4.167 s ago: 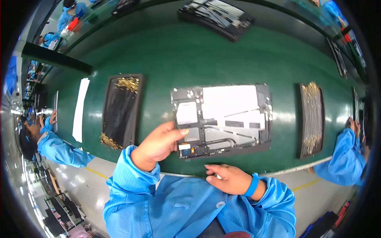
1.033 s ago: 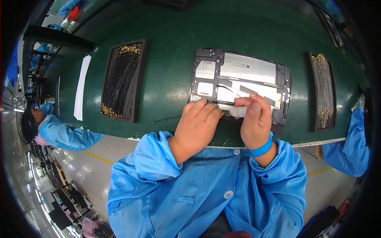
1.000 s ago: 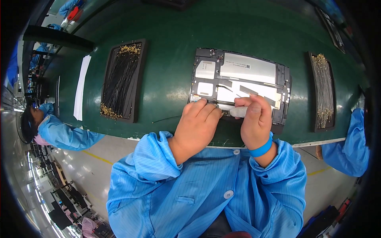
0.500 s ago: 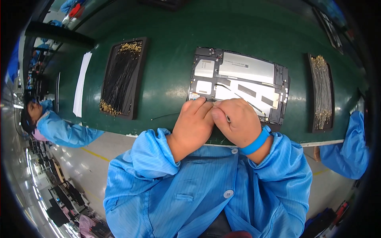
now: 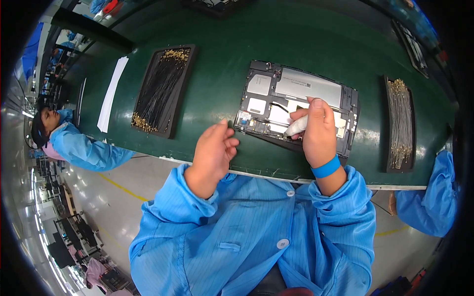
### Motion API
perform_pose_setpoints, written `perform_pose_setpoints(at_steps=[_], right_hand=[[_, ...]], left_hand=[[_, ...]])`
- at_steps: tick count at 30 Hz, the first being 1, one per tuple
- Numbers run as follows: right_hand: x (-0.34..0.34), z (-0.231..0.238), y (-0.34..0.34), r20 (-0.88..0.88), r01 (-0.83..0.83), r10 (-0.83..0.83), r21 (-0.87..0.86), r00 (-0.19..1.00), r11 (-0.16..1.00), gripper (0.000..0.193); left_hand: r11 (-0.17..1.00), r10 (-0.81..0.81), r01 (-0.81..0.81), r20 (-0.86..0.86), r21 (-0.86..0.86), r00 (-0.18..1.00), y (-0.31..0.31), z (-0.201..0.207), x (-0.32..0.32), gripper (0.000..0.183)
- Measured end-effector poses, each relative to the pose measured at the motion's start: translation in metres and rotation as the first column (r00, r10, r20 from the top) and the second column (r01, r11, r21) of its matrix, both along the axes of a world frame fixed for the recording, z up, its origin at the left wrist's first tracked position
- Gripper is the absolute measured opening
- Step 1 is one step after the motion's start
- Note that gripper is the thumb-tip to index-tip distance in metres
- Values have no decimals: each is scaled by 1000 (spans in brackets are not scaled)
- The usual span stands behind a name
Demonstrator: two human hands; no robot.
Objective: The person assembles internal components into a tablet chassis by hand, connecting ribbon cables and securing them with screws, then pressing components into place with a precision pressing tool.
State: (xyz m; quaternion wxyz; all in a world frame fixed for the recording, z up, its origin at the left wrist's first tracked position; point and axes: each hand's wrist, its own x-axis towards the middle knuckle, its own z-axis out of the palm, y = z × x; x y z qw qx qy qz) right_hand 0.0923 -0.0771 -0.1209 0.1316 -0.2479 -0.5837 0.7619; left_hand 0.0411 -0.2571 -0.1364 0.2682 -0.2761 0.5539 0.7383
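Observation:
An opened tablet back (image 5: 301, 98) with grey and white inner parts lies on the green belt (image 5: 217, 74) in front of me. My right hand (image 5: 318, 130), with a blue wristband, rests on the tablet's near right part and is closed around a small white tool (image 5: 296, 127) whose tip touches the inner parts. My left hand (image 5: 213, 155) hovers over the belt just left of the tablet's near left corner, fingers loosely curled with thumb and forefinger pinched together; whether anything is in the pinch I cannot tell.
A black tray of thin gold-tipped cables (image 5: 160, 91) lies to the left, another such tray (image 5: 402, 123) to the right. A white paper strip (image 5: 112, 93) lies farther left. Other people in blue coats sit at the left (image 5: 74, 143) and right (image 5: 434, 197). More trays sit at the belt's far side.
My left hand has drawn back off the tablet to its left. My right hand has shifted rightward and stays on the tablet with the white tool.

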Motion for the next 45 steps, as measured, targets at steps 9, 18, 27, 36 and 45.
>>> perform_pose_setpoints(at_steps=[9, 18, 27, 36, 45], right_hand=[[2, -6, 4, -2, -6, 6, -30, 1000, 1000, 45], [-6, -4, -6, -33, -36, 34, -55, 999, 998, 41], [-48, 8, 1, 551, -745, 501, 505, 667, 436, 35], [-46, 0, 2, 483, -677, 480, 589, 733, 441, 22], [65, 46, 131, 394, -3, -153, 368, 906, 930, 31]], left_hand=[[792, -596, 575, -53, -205, 802, -10, 20, 24, 33], [779, -613, 612, 41, -137, 789, -2, 13, 14, 36], [795, -597, 597, 30, -106, 801, 6, 10, 10, 35], [790, -613, 612, 57, 32, 788, 1, 5, 3, 18], [604, -651, 495, 27, 625, 759, -24, -10, -20, 29]])
